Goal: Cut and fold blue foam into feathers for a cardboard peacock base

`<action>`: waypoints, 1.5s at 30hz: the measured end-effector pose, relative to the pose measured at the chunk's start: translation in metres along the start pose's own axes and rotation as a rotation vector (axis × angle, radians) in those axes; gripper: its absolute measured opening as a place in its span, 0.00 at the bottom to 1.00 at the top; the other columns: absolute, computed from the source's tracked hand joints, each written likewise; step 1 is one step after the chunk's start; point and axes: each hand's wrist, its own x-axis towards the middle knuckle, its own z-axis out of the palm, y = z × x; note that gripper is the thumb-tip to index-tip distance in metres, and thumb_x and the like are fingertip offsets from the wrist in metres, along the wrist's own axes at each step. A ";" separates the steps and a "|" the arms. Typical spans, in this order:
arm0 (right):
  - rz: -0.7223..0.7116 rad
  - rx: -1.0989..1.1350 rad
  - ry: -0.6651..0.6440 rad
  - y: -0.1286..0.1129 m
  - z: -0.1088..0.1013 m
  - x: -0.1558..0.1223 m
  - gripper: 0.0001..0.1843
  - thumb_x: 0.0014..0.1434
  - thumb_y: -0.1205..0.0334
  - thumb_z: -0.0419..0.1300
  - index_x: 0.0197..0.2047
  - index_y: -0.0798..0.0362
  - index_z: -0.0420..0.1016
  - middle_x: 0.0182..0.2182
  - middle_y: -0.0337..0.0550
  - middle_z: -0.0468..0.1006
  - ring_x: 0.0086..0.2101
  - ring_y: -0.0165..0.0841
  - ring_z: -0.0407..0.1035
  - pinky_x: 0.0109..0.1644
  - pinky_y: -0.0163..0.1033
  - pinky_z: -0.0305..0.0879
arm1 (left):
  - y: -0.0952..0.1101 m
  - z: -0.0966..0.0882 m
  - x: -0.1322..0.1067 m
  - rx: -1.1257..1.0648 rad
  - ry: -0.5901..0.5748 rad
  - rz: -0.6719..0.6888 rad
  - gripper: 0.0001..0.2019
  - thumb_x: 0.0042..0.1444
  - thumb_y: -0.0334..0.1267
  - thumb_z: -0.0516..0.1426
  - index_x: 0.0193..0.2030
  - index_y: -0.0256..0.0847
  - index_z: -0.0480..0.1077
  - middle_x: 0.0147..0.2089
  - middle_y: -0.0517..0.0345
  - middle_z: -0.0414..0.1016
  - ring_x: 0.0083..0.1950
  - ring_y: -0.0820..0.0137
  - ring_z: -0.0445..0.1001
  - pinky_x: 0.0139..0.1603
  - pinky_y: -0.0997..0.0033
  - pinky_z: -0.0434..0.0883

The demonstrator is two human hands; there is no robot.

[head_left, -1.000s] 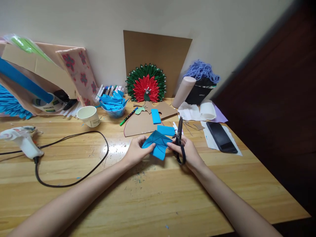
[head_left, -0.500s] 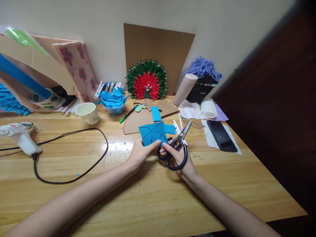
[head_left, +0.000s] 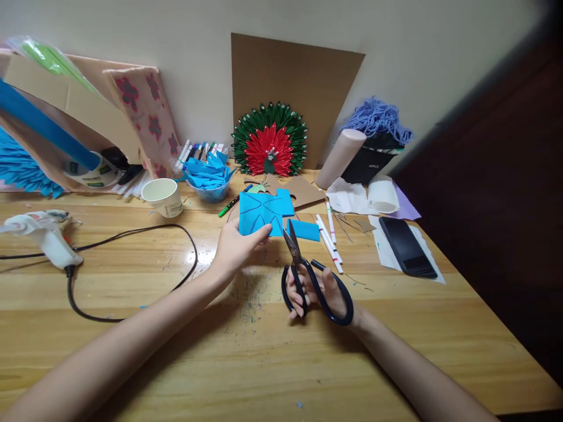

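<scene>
My left hand (head_left: 240, 246) pinches a blue paper sheet (head_left: 257, 212) by its lower edge, thumb in front. Dark curved and pointed outlines are drawn on the sheet. Through the black handles of a pair of scissors (head_left: 300, 258) go the fingers of my right hand (head_left: 323, 293). The scissor blades are slightly parted and point up, close to the sheet's lower right corner; whether they touch it I cannot tell. Behind lies another blue paper piece (head_left: 303, 230) on the table, with white markers (head_left: 328, 240) to its right.
A glue gun (head_left: 48, 240) with a looping black cord and a paper cup (head_left: 162, 197) stand left. Behind are a bowl of blue paper pieces (head_left: 209, 181), a red-green peacock craft (head_left: 270, 143) and a cardboard panel (head_left: 294, 76). A phone (head_left: 407, 249) lies right.
My right hand has let go of the sheet and dropped lower, swinging the scissors from pointing up-right to pointing up-left at the sheet. My left hand has moved the sheet slightly left and up.
</scene>
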 end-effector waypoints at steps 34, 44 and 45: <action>-0.044 -0.187 0.177 0.003 0.012 0.000 0.31 0.44 0.30 0.55 0.31 0.50 0.54 0.15 0.25 0.58 0.11 0.20 0.52 0.12 0.26 0.55 | 0.000 0.006 -0.008 -0.042 0.015 0.010 0.12 0.42 0.40 0.64 0.29 0.34 0.69 0.27 0.57 0.75 0.27 0.72 0.74 0.31 0.73 0.72; -0.075 -0.224 0.062 0.019 -0.006 0.004 0.37 0.43 0.24 0.43 0.36 0.51 0.57 0.17 0.27 0.60 0.13 0.22 0.56 0.16 0.30 0.63 | 0.002 0.005 -0.006 -0.022 -0.048 -0.008 0.10 0.42 0.37 0.64 0.26 0.35 0.68 0.23 0.59 0.73 0.25 0.74 0.71 0.29 0.75 0.70; -0.073 -0.220 0.053 0.020 -0.008 0.004 0.37 0.43 0.23 0.43 0.36 0.51 0.57 0.17 0.28 0.60 0.13 0.22 0.57 0.17 0.31 0.63 | 0.001 0.005 -0.006 -0.012 -0.067 -0.012 0.10 0.42 0.37 0.64 0.25 0.35 0.69 0.22 0.59 0.73 0.24 0.74 0.71 0.29 0.75 0.69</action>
